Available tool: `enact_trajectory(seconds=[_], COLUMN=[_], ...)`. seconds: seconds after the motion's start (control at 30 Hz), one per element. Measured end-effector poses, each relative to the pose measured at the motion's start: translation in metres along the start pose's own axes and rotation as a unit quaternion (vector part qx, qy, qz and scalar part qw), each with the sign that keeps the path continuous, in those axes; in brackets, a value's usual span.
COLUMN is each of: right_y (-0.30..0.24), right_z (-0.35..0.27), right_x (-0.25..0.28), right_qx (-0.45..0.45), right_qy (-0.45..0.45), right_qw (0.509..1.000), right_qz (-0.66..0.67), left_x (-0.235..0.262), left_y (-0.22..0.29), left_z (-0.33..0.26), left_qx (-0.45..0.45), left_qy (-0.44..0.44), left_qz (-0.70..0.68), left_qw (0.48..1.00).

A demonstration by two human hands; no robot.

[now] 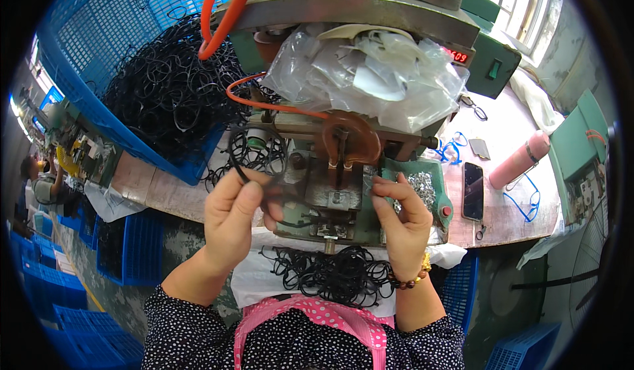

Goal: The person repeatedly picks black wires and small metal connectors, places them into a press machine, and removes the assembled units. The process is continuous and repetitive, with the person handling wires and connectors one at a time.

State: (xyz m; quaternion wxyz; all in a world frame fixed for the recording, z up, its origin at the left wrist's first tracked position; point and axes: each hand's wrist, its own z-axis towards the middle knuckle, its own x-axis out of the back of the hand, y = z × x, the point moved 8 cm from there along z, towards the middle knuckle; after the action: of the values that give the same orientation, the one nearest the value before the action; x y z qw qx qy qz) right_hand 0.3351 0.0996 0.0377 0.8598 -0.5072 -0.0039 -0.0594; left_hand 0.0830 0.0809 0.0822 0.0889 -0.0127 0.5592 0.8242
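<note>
My left hand (231, 221), left of the machine, pinches a black eyeglass frame (234, 151) between thumb and fingers. Its near part is smeared by motion in front of the machine. To the right of the machine's metal fixture (338, 200), my right hand (404, 218) has thumb and forefinger brought together. Whatever they hold is too small to make out. Beside that hand is a green tray (437, 178) with many small shiny metal parts (422, 186). A heap of black eyeglass frames (337, 274) lies on white cloth over my lap.
A blue crate (79, 93) full of black frames (178, 79) stands at the left. Plastic bags (370, 73) hang on the machine above the fixture, near an orange hose (221, 13). To the right are a phone (473, 192), a pink bottle (522, 159) and blue glasses (528, 205).
</note>
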Motion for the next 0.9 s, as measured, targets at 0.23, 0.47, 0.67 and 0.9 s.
enact_trajectory(seconds=[0.23,0.47,0.67,0.9], right_y=[-0.001,0.009,0.012,0.013], right_z=[-0.002,-0.003,-0.008,-0.014], right_x=[-0.029,-0.046,-0.052,-0.050], right_qx=[0.029,0.008,-0.001,-0.036], right_qy=[0.016,0.024,0.011,0.048], right_qw=[0.999,0.999,0.999,0.994], right_qz=[-0.024,0.034,0.049,0.095], left_x=[0.012,0.010,0.009,0.011], left_y=[0.010,0.010,0.010,0.008], left_z=[0.021,0.030,0.030,0.026], left_qx=[-0.077,-0.112,-0.120,-0.104], left_qy=[0.082,0.094,0.094,0.112], left_qz=[-0.039,-0.025,-0.025,-0.040], left_qw=[0.993,0.989,0.988,0.987])
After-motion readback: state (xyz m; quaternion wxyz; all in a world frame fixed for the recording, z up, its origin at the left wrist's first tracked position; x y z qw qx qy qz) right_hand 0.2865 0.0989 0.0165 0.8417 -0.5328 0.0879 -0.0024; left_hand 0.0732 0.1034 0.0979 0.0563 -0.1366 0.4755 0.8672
